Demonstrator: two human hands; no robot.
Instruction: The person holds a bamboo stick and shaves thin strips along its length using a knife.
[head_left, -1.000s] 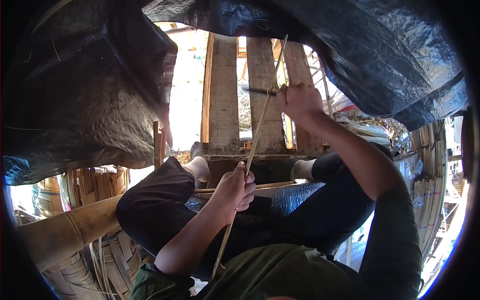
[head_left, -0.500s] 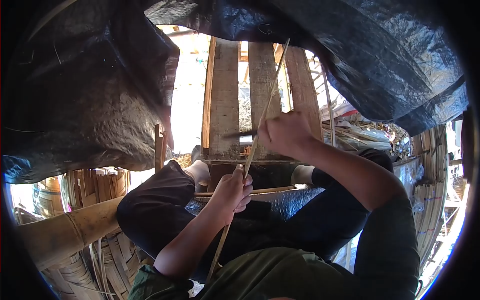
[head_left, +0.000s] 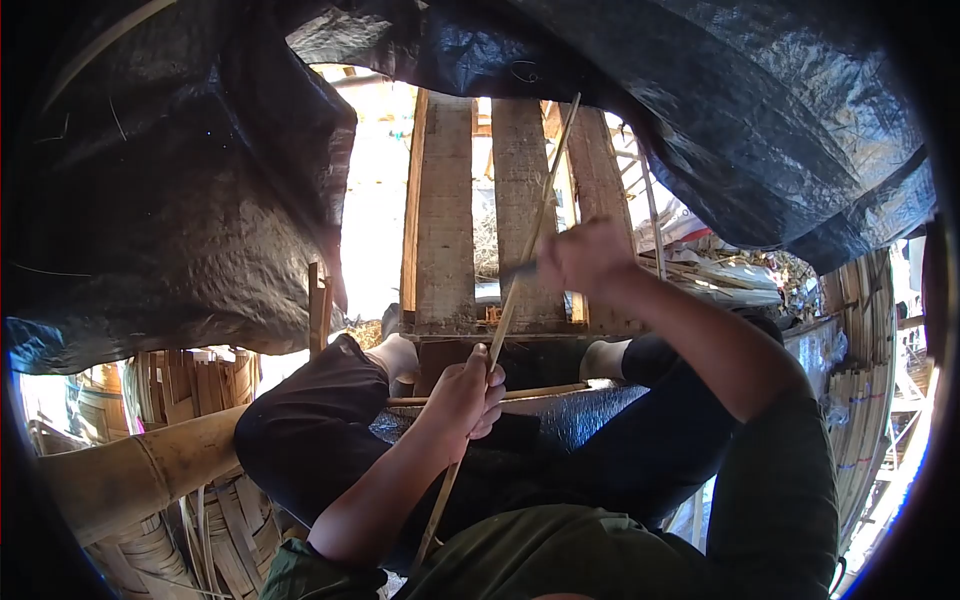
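Observation:
A long, thin bamboo strip point(head_left: 543, 205) slants from my lap up toward the wooden planks. My left hand point(head_left: 463, 398) is closed around its lower part, the thumb lying along the strip. Above it, my right hand point(head_left: 590, 258) is closed in a fist, slightly blurred, on what looks like a knife point(head_left: 519, 271). The dark blade points left and crosses the strip; whether it touches cannot be made out. The knife's handle is hidden in my fingers.
Wooden planks point(head_left: 445, 210) stretch away in front of my feet. Dark plastic sheeting point(head_left: 170, 210) hangs at both sides and overhead. A thick bamboo pole point(head_left: 150, 470) lies at the left, above woven bamboo point(head_left: 150, 550). Split bamboo strips point(head_left: 860, 420) stand at the right.
My right hand and the knife have moved right, away from the left side of the strip. My left hand keeps its hold in nearly the same place.

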